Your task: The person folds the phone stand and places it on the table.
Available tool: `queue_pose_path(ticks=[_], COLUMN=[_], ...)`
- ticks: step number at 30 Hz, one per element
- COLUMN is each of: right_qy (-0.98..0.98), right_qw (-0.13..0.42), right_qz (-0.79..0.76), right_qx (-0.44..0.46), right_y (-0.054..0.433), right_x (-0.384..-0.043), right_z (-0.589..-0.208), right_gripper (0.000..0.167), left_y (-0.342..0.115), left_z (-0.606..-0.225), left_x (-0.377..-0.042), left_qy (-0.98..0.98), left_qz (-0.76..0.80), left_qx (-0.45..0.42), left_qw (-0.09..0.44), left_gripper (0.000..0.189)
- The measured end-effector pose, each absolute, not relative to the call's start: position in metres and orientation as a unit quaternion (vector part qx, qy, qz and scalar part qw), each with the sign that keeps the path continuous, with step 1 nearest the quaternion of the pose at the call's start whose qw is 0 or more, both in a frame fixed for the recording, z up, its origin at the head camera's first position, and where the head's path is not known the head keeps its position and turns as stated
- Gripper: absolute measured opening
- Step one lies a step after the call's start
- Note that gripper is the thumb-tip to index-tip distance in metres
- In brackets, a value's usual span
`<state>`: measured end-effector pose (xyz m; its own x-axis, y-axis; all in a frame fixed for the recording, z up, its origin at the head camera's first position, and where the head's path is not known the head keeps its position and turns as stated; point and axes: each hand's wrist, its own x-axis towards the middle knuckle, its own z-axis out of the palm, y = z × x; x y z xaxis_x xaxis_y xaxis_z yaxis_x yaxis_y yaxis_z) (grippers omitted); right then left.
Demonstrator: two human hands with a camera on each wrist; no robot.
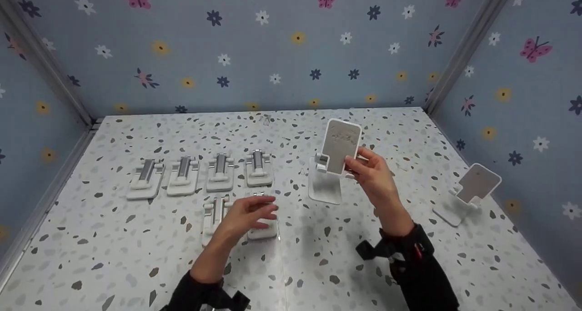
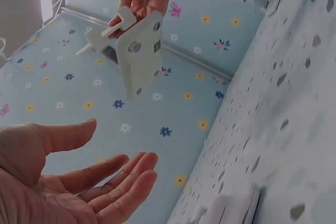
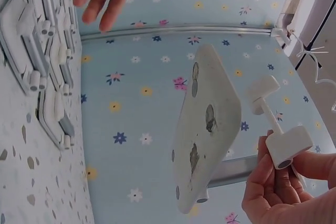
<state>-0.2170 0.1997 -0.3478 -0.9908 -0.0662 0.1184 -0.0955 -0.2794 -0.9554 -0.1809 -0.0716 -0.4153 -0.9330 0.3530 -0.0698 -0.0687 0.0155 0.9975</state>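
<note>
My right hand [image 1: 376,177] pinches an unfolded white phone stand [image 1: 341,142] by the side of its grey-padded upper plate, thumb in front and fingers behind. In the right wrist view the stand's flat base [image 3: 207,129] hangs in the air, joined to the plate by a metal arm [image 3: 231,171]. My left hand [image 1: 245,218] is held with fingers extended and nothing in them, over the front row of folded phone stands in the head view. It partly covers one folded stand [image 1: 268,230] there; another folded stand [image 1: 210,220] lies just left of it.
Several more folded phone stands [image 1: 220,170] lie in a row behind, on the speckled white table [image 1: 136,243]. Another unfolded phone stand [image 1: 477,186] stands at the far right near the side wall. Patterned blue panels [image 1: 254,42] enclose the back and sides.
</note>
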Motion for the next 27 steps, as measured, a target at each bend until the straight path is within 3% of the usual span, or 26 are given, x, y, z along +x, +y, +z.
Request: queue_pose_path(ticks=[9, 16, 27], right_qy=[-0.599, -0.613, -0.644], right_qw=[0.014, 0.021, 0.023], right_qz=[0.796, 0.782, 0.750], right_qx=[0.085, 0.107, 0.149], right_y=[0.183, 0.176, 0.172], right_x=[-0.206, -0.200, -0.195], right_z=[-0.356, -0.357, -0.357], right_gripper=[0.023, 0.023, 0.032], left_y=[-0.028, -0.016, -0.013], left_z=[-0.412, -0.406, -0.402], left_x=[-0.180, -0.173, -0.166], left_qy=[0.553, 0.511, 0.500], left_qz=[0.791, 0.822, 0.831], left_qx=[0.110, 0.103, 0.127], left_qw=[0.236, 0.229, 0.208], left_gripper=[0.050, 0.051, 0.035])
